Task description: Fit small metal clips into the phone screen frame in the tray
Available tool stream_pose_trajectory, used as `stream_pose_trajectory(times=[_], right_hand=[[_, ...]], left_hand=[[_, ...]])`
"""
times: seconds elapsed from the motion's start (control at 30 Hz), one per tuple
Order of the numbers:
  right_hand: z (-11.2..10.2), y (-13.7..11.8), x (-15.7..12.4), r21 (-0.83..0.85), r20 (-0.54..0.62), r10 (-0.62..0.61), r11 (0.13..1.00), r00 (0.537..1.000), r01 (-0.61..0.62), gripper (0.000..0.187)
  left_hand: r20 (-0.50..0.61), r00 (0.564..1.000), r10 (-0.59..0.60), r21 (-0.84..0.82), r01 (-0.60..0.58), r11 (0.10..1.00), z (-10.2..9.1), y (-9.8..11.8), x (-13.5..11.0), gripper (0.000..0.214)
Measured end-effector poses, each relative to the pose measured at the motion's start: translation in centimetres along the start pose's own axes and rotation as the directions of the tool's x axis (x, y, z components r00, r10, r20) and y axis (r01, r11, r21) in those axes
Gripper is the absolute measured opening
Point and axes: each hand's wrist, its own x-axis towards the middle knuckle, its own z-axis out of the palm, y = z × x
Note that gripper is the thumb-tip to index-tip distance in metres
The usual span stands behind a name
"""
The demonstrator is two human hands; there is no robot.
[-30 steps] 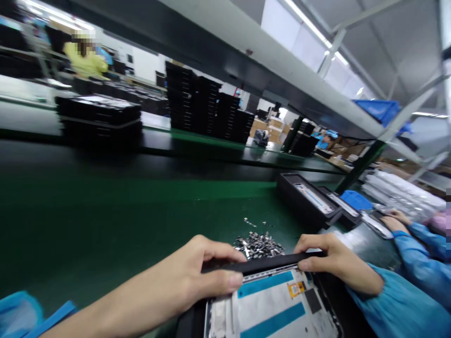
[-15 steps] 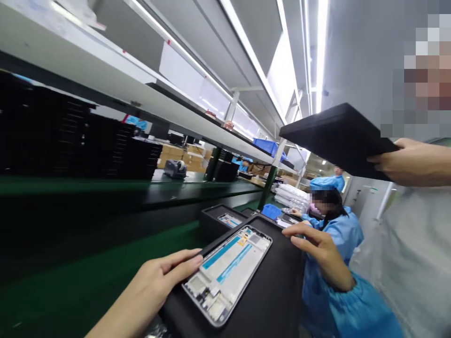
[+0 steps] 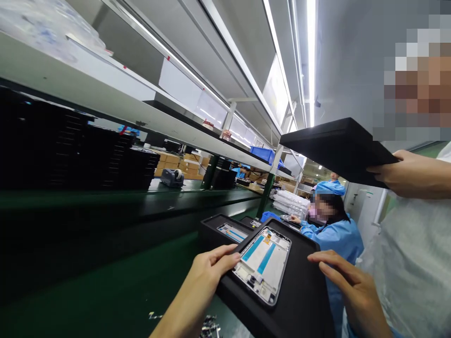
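Low and right of centre, a phone frame (image 3: 269, 277) lies in a black tray (image 3: 303, 286), its left rim gripped by the left hand (image 3: 214, 265). The right hand (image 3: 352, 277) has its fingers loosely parted at the right rim; contact is unclear. Behind sits another tray (image 3: 213, 240). Upper right, a co-worker's hand (image 3: 405, 176) holds a black slab (image 3: 338, 152); loose parts (image 3: 210, 327) lie bottom centre, dark stacks (image 3: 70, 155) mid-left.
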Motion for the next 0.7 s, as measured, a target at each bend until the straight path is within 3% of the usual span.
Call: stream_pose_trajectory(times=[0.23,0.37,0.5,0.7], right_hand=[[0.1,-0.8,0.4,-0.040,0.210,-0.022,0.999,0.977,0.031,0.019],[0.9,-1.7,0.8,-0.073,0.395,-0.061,0.993,0.917,0.097,0.025],[1.7,-2.3,1.5,-0.163,0.558,-0.112,0.957,0.822,0.241,0.033],[2.8,-2.3,1.8,-0.192,0.608,-0.147,0.926,0.780,0.325,0.034]], left_hand=[[-0.002,0.998,0.064,0.066,-0.063,0.996,0.0,0.0,-1.8,0.048],[-0.004,0.999,0.054,0.114,-0.054,0.992,0.0,-0.3,-2.4,0.052],[-0.003,0.998,0.070,0.160,-0.068,0.985,-0.2,-0.6,-2.7,0.054],[0.031,0.999,0.028,0.239,-0.035,0.971,-1.1,-1.3,-2.8,0.056]])
